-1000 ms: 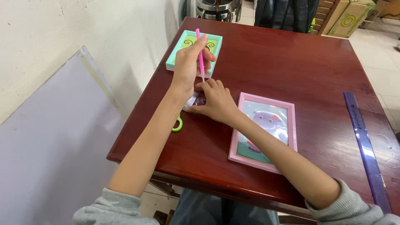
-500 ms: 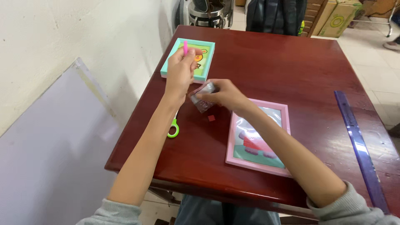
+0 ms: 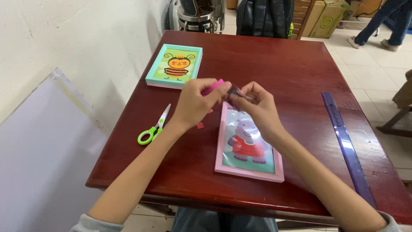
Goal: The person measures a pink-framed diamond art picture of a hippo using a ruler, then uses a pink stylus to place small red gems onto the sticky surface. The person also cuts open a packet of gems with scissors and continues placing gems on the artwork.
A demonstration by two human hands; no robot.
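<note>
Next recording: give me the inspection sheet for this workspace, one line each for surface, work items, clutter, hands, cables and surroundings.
Surface: dark red polished wooden table, with small red scraps near the left hand.
Work items: pink stick-shaped pen in the left hand; small clear plastic packet pinched in the right hand, above the pink-framed hippo picture.
Clutter: teal-framed bee picture at the far left corner; green-handled scissors lying shut; long purple translucent ruler along the right edge.
Hands: left hand and right hand each closed in a grip, held close together.
Cables: nothing seen.
Surroundings: white wall, white board leaning on it, black backpack, cardboard boxes, another person's legs.
</note>
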